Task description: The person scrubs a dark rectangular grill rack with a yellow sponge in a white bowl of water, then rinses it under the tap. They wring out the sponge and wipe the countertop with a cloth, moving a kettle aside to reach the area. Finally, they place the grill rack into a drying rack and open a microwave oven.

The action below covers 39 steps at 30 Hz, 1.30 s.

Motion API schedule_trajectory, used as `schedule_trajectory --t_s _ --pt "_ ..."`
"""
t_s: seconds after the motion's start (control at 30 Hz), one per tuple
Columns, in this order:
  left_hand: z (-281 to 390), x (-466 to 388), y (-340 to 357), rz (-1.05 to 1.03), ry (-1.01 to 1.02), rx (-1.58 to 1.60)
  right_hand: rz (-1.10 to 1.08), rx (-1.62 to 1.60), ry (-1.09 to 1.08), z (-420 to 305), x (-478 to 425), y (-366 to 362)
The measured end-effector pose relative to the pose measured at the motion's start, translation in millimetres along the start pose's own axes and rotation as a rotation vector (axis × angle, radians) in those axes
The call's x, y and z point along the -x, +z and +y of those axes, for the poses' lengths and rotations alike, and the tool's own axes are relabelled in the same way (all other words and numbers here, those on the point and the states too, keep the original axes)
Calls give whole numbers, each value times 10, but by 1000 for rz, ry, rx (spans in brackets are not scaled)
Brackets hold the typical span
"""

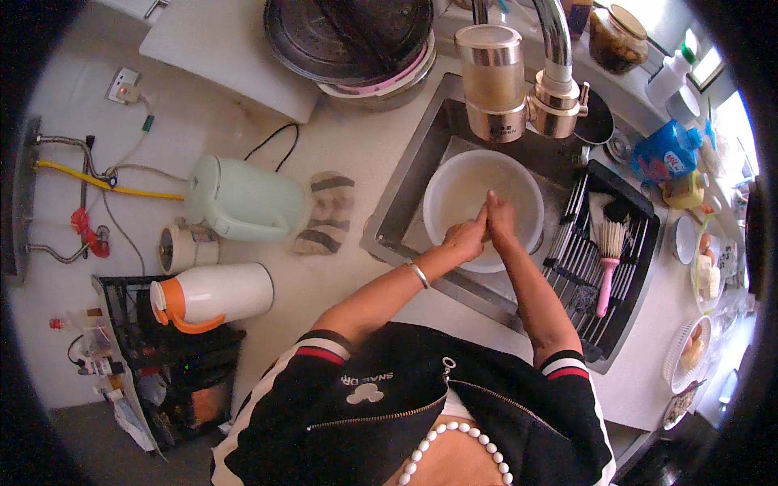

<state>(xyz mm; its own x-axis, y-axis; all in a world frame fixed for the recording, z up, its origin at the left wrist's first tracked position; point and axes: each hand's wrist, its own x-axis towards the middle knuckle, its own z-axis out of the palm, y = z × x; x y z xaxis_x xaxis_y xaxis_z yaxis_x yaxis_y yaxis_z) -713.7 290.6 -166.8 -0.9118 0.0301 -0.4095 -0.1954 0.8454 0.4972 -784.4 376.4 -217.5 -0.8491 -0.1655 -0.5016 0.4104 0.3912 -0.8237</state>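
A white round basin stands in the stainless steel sink, with cloudy, pale liquid inside. Over its near half, my left hand and my right hand meet with the palms turned towards each other. Fingers of the left reach across to the right, and the right thumb points up. A small brownish patch shows between the hands; whether it is a held thing cannot be made out. A metal bangle circles my left wrist. Above the basin's far side hangs a faucet with a filter cartridge.
Right of the basin, a black-framed dish rack holds a pink-handled brush. On the left stand a pale green electric kettle, a striped cloth and a white thermos jug. Stacked pans sit behind.
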Motion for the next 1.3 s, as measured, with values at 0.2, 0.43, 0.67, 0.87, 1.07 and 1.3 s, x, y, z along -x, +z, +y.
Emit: schedule_trajectory --t_s 0.2,0.43,0.67,0.87,1.07,1.3 --pt "-336 67 -267 -352 -302 1545 -425 -619 -191 -286 397 -392" --pt "-184 388 -638 -935 -237 2076 123 532 -1418 -456 869 -540" --pt "96 411 -646 -712 -179 1519 4 753 -1375 -462 695 -584" --pt "-67 109 -289 -54 234 199 -171 1051 -1132 -473 621 -446" --pt "-63 173 -506 34 99 -157 -156 911 -874 -350 527 -193" --pt "-177 25 -675 70 443 -544 -441 394 -408 -423 445 -50"
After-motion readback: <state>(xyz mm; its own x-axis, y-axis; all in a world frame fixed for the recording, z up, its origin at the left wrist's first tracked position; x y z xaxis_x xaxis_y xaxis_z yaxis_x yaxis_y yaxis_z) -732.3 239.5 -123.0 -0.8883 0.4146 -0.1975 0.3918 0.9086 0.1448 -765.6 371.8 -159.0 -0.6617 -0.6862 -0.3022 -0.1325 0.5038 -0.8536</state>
